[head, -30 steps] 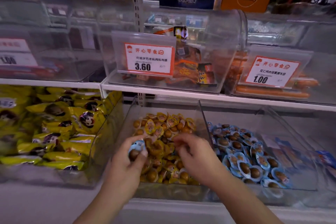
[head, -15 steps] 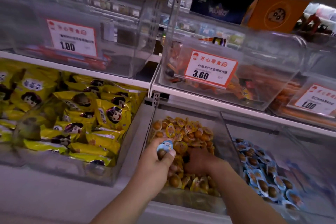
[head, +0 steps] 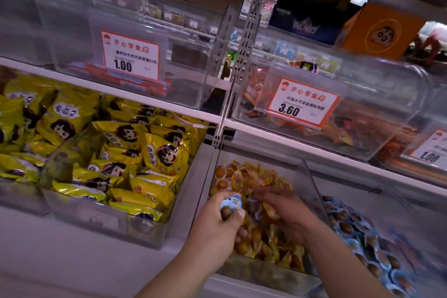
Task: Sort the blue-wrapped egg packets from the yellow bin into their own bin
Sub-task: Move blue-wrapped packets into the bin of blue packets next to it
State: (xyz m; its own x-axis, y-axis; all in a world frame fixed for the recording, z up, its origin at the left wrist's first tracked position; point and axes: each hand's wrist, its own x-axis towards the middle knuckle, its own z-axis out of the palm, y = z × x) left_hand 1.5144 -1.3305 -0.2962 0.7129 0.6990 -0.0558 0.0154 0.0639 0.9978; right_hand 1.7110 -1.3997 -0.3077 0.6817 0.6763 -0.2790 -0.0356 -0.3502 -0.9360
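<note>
A clear bin (head: pixel 298 172) on the lower shelf holds a heap of yellow-wrapped egg packets (head: pixel 244 176). My left hand (head: pixel 217 225) is over its near left side and pinches one blue-wrapped egg packet (head: pixel 231 204) between thumb and fingers. My right hand (head: pixel 285 213) lies palm down in the yellow heap, fingers spread and curled among the packets; whether it holds one is hidden. To the right, a second clear bin (head: pixel 396 201) holds several blue-wrapped egg packets (head: pixel 358 237).
A large clear bin of yellow snack bags (head: pixel 125 152) stands to the left. The upper shelf carries clear bins with price tags 1.00 (head: pixel 130 55) and 3.60 (head: pixel 302 101). A white shelf edge (head: pixel 72 261) runs in front.
The view has swung left and tilted. My left hand keeps the blue packet. My right hand has dug further into the yellow heap.
</note>
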